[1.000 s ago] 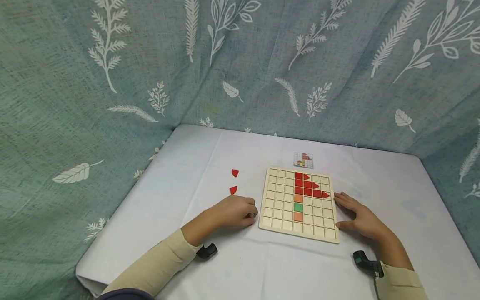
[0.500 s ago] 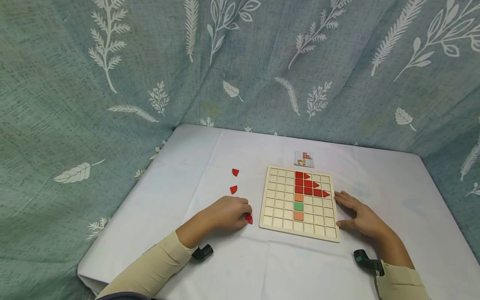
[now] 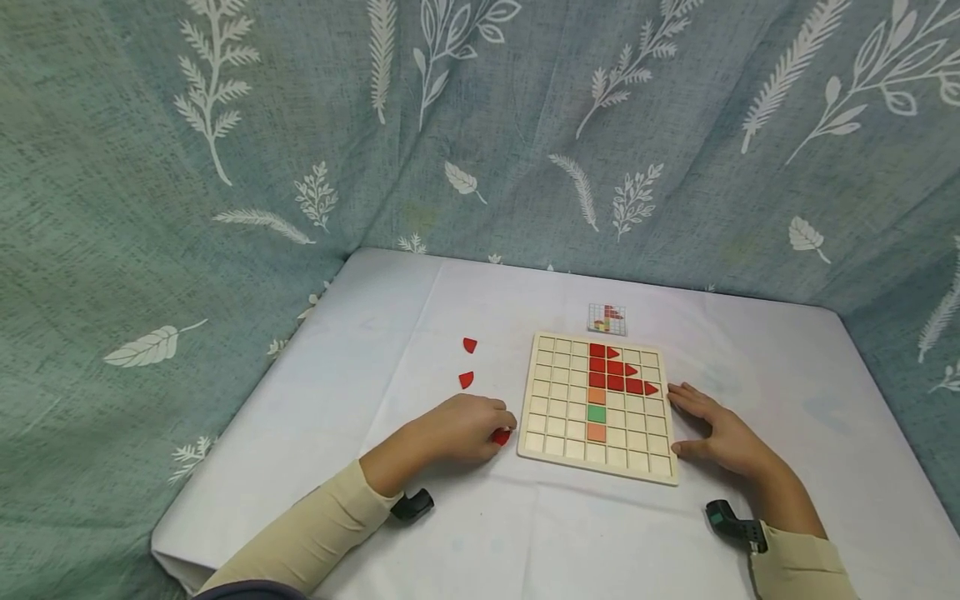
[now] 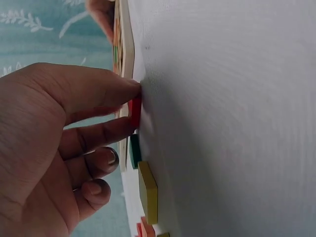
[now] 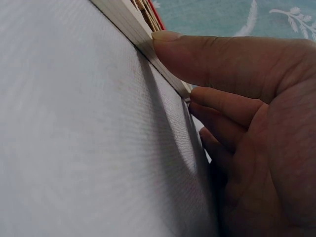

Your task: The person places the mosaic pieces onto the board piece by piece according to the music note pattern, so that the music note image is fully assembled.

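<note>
In the head view my left hand [image 3: 467, 427] is low over the table, left of the wooden grid board [image 3: 558, 450]. Its thumb and fingers pinch a small red piece [image 3: 501, 437]; in the left wrist view that red block [image 4: 136, 109] is at the tablecloth, partly covered by fingertips. My right hand [image 3: 722, 437] rests beside the board's right edge, and the right wrist view has its thumb and straight fingers touching the rim [image 5: 143, 42]. Red squares with pointed ends [image 3: 616, 382], two orange squares and a green square [image 3: 596, 414] lie in the grid.
Two red quarter-round pieces [image 3: 469, 345] lie left of the board. A pattern card [image 3: 607, 319] sits behind it. The left wrist view includes a green block [image 4: 134, 151] and a yellow block [image 4: 148, 192] beyond the fingers. A leaf-print curtain [image 3: 480, 125] hangs behind the table.
My left hand has shifted slightly left and back right beside the board. The red piece in its fingers, hidden at first, has come into view. My right hand keeps its place.
</note>
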Available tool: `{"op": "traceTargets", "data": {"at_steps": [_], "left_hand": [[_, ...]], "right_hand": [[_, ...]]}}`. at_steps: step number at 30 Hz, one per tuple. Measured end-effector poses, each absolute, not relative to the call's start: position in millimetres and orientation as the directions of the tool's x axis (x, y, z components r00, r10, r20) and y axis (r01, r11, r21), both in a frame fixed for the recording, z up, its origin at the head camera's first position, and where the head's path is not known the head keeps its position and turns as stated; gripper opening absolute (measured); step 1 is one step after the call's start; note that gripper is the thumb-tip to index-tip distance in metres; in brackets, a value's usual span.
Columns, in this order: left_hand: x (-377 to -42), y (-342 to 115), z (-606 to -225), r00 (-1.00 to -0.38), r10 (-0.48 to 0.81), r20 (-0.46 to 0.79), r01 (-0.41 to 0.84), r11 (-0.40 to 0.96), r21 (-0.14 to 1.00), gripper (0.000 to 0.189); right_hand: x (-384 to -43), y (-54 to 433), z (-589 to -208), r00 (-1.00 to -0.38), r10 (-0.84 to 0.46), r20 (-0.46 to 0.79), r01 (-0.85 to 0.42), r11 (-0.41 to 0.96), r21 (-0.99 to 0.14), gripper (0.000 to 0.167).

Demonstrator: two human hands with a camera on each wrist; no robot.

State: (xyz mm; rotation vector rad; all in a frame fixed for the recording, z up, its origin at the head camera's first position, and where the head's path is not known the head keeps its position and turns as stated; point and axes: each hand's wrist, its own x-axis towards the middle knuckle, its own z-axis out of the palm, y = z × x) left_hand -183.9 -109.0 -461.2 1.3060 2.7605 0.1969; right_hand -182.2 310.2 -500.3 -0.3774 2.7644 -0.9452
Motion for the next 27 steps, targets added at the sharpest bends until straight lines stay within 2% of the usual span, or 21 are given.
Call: {"op": "traceTargets", "data": {"at_steps": [7, 14, 27], "left_hand": [[-188, -114, -462, -0.633, 0.774, 0.001, 0.764, 0.625, 0.163, 0.005], [-194, -108, -461, -0.623, 0.781, 0.048, 0.775, 0.607, 0.174, 0.007], [-191, -66, -455, -0.488, 0.870, 0.077, 0.871, 0.480, 0.101, 0.004]], "right_hand": [[-182, 311, -500, -0.950, -0.295, -0.107, -0.171, 0.771, -0.614, 0.090], [-181, 310, -499, -0.949, -0.302, -0.092, -0.182, 0.762, -0.621, 0.089], [-181, 309, -498, -0.951, -0.295, -0.088, -0.180, 0.766, -0.617, 0.088]]}}
